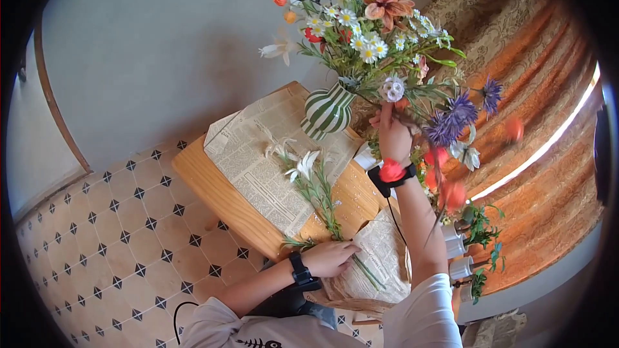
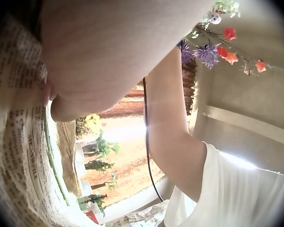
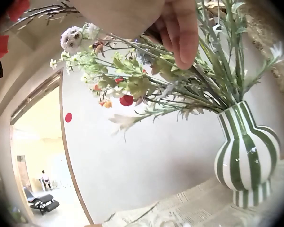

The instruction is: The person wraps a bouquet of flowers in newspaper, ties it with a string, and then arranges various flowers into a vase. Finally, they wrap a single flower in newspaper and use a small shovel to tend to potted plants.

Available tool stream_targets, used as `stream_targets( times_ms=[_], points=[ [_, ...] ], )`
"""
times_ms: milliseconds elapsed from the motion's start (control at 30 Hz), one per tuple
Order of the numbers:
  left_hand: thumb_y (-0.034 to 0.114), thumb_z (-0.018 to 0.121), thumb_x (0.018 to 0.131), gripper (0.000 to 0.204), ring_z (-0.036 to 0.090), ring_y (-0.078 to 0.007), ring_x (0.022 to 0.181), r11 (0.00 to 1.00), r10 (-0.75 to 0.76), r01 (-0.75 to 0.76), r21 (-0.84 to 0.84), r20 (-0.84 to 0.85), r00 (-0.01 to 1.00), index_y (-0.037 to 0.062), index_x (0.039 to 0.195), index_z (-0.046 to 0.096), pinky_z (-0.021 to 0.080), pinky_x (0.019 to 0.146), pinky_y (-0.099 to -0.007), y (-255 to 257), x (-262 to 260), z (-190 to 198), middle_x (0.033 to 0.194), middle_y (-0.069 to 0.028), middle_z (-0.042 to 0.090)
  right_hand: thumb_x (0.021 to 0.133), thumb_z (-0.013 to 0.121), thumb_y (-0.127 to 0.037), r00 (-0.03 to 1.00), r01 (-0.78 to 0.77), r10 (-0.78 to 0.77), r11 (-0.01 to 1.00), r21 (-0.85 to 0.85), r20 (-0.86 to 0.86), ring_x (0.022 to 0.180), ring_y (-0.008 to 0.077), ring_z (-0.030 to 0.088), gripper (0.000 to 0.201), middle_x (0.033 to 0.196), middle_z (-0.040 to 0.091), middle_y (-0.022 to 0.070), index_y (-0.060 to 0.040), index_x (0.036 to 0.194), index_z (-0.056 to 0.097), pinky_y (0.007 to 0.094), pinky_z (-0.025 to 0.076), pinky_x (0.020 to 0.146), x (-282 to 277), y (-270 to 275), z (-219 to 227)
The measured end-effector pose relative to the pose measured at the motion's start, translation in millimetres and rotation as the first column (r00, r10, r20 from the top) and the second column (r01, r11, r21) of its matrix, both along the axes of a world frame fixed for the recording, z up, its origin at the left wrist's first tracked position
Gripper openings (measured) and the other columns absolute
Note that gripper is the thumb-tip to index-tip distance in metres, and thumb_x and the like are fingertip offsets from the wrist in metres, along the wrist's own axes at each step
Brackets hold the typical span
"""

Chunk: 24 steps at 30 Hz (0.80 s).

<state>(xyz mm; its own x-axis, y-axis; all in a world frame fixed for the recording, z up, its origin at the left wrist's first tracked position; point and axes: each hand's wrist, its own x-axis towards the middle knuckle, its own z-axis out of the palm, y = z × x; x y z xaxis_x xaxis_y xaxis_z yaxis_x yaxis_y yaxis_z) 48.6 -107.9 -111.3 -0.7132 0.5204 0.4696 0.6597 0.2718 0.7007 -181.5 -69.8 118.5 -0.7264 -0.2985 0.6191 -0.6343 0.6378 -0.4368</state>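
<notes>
On the table's front part, my left hand (image 1: 327, 259) has its fingers curled round the green stems (image 1: 366, 269) of the white lilies (image 1: 303, 166), over crumpled newsprint (image 1: 387, 251). In the left wrist view, the hand (image 2: 99, 56) hides most of its own grip. My right hand (image 1: 394, 136) is raised beside the green-and-white striped vase (image 1: 327, 112), pinching a stem among the bouquet. Blurred orange-red blossoms (image 1: 453, 194) hang over that forearm. The right wrist view shows the fingers (image 3: 185, 40) bent at the stems above the vase (image 3: 248, 156); the exact contact is hidden.
A flat newspaper sheet (image 1: 258, 148) covers part of the wooden table (image 1: 225, 203). Purple flowers (image 1: 454, 118) lean out at the right of the bouquet. Small potted plants (image 1: 461, 267) stand by the orange curtain (image 1: 548, 142). A black cable (image 1: 394, 219) hangs from my right wrist.
</notes>
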Motion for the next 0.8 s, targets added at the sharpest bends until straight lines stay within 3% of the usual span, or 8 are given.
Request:
stream_targets(
  times_ms=[33,67,100,167,233,300,500,800],
  points=[
    [0.016,0.068,0.099,0.047,0.067,-0.0385,0.124,1.000,0.008,-0.008,0.004,0.008,1.000,0.0015,0.141,0.056,0.055,0.103,-0.0462,0.7,-0.3,-0.2,0.137,-0.0222,0.065,0.114,0.055,-0.029,0.992,0.123,-0.115,0.979,0.165,-0.058,0.076,0.0139,0.075,0.034,0.096,0.078,0.0085,0.0021,0.120,0.067,0.0279,0.059,0.066,-2.9,-2.3,6.7],
    [0.016,0.068,0.099,0.047,0.067,-0.0385,0.124,1.000,0.002,-0.002,0.000,0.014,1.000,0.0015,0.141,0.056,0.055,0.103,-0.0462,-0.5,0.2,3.4,0.137,-0.0222,0.065,0.104,0.066,-0.024,1.000,-0.014,0.017,0.993,-0.115,0.020,0.069,0.0217,0.070,0.020,0.081,0.070,0.0087,-0.0053,0.110,0.067,0.0347,0.053,0.062,-4.9,-11.7,5.3],
    [0.016,0.067,0.099,0.046,0.067,-0.0390,0.123,1.000,-0.002,0.002,0.000,0.032,0.999,0.0014,0.142,0.055,0.055,0.103,-0.0461,-2.1,1.3,6.9,0.138,-0.0223,0.065,0.097,0.070,-0.025,0.861,0.232,-0.052,0.926,0.300,-0.506,0.077,0.0240,0.069,0.024,0.091,0.071,0.0101,-0.0056,0.113,0.069,0.0373,0.053,0.068,-21.5,-3.1,7.1],
    [0.016,0.067,0.099,0.046,0.067,-0.0395,0.122,1.000,-0.009,0.010,-0.007,0.057,0.998,0.0012,0.142,0.055,0.055,0.102,-0.0460,-3.7,1.9,8.4,0.138,-0.0223,0.064,0.091,0.075,-0.025,0.502,0.601,0.143,0.651,0.463,-0.853,0.085,0.0262,0.069,0.031,0.101,0.071,0.0116,-0.0059,0.115,0.071,0.0399,0.053,0.073,-35.4,-5.0,20.5],
    [0.016,0.065,0.101,0.046,0.065,-0.0406,0.123,0.999,-0.020,0.019,0.028,0.058,0.998,0.0009,0.143,0.054,0.054,0.103,-0.0468,-3.1,1.8,7.0,0.139,-0.0229,0.063,0.078,0.081,-0.030,0.679,0.571,0.111,0.542,0.617,-0.726,0.099,0.0290,0.066,0.046,0.112,0.069,0.0137,-0.0086,0.118,0.074,0.0434,0.052,0.082,-43.0,-15.4,40.8],
    [0.016,0.064,0.101,0.047,0.064,-0.0410,0.124,0.999,-0.032,0.029,0.038,0.083,0.996,0.0005,0.144,0.054,0.053,0.105,-0.0472,-1.6,2.0,5.5,0.140,-0.0233,0.063,0.076,0.084,-0.033,0.765,0.470,0.065,0.625,0.623,-0.641,0.097,0.0285,0.067,0.048,0.109,0.069,0.0132,-0.0086,0.116,0.075,0.0433,0.052,0.081,-66.2,-27.2,51.6],
    [0.016,0.061,0.104,0.048,0.061,-0.0417,0.129,0.998,-0.053,0.046,0.049,0.144,0.988,-0.0027,0.146,0.052,0.048,0.111,-0.0476,-0.6,0.8,4.8,0.140,-0.0245,0.062,0.070,0.091,-0.038,0.570,0.611,0.160,0.574,0.545,-0.806,0.090,0.0276,0.068,0.062,0.102,0.068,0.0107,-0.0069,0.119,0.069,0.0422,0.053,0.077,-47.6,-50.2,72.9],
    [0.016,0.060,0.104,0.046,0.062,-0.0404,0.127,0.997,-0.058,0.051,0.056,0.125,0.991,-0.0027,0.145,0.052,0.051,0.107,-0.0474,-0.9,0.9,7.0,0.139,-0.0227,0.063,0.067,0.092,-0.030,0.490,0.605,0.160,0.646,0.466,-0.857,0.089,0.0276,0.069,0.061,0.097,0.066,0.0103,-0.0047,0.117,0.069,0.0415,0.056,0.073,-51.8,-38.6,66.0]
  ],
)
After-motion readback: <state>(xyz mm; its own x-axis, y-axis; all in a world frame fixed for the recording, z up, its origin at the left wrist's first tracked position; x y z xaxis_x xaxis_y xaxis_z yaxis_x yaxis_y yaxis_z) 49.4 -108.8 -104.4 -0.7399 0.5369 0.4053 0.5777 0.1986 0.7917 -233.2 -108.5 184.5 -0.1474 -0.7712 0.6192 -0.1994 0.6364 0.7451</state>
